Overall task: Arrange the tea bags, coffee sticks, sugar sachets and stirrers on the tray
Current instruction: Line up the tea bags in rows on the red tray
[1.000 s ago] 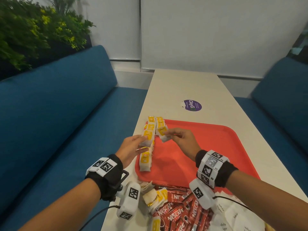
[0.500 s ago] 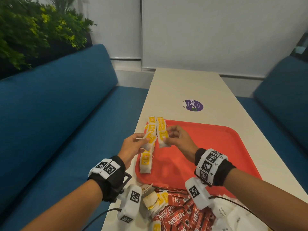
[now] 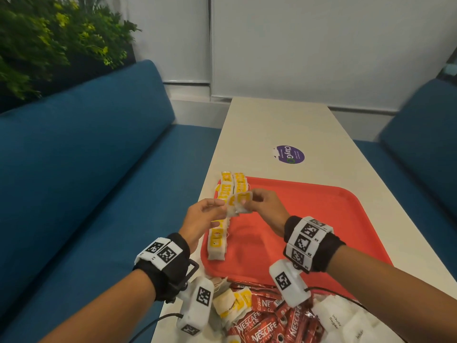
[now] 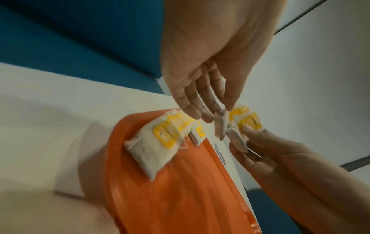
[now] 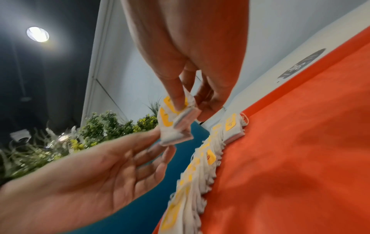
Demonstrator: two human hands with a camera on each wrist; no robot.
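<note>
We hold the held tea bags [image 3: 241, 203] just above the left edge of the red tray [image 3: 309, 219]. Our right hand [image 3: 265, 209] pinches their top between thumb and fingers, and our left hand [image 3: 200, 219] pinches their lower end. Beneath them a row of tea bags [image 3: 217, 241] lines that edge, on the bench [image 3: 284, 125].

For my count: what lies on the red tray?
Rows of tea bags lie on the tray along its left edge. The left hand and right hand, pinching more, hide the middle.
</note>
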